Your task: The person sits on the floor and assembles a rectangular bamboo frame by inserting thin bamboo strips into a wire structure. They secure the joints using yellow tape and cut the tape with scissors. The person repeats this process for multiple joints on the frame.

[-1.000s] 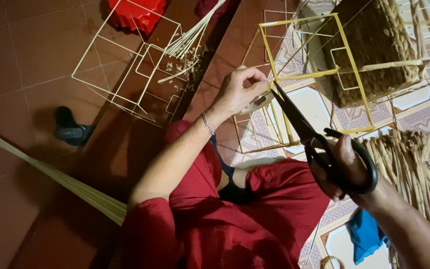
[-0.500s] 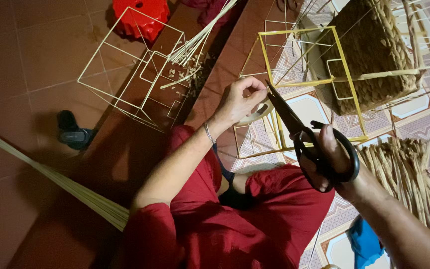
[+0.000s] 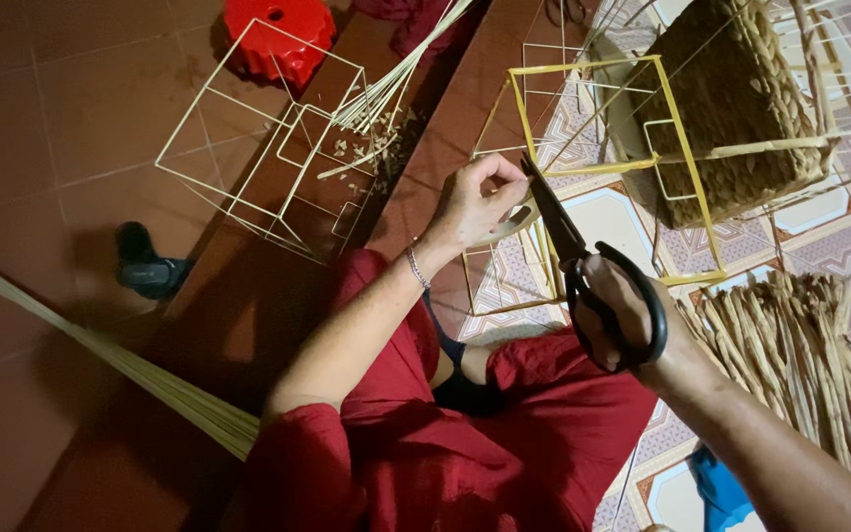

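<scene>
My right hand (image 3: 627,320) grips black-handled scissors (image 3: 583,261), blades pointing up-left toward my left hand. My left hand (image 3: 480,202) pinches a pale flat strip (image 3: 509,222) right at the blade tips, beside a yellow-wrapped wire frame (image 3: 687,167). That frame stands on the patterned tiles in front of my red-clothed lap. A woven brown basket (image 3: 741,108) sits inside and behind the frame.
A bare wire cube frame (image 3: 268,148) lies on the red floor at left with thin sticks (image 3: 386,94) and trimmings. A red plastic stool (image 3: 278,34) is above it. A pile of twisted straw ropes (image 3: 800,365) lies at right, long reeds (image 3: 100,345) at left, a dark sandal (image 3: 145,266) nearby.
The scissors have moved up and left until the blade tips meet the strip in my left hand. The view has shifted down slightly.
</scene>
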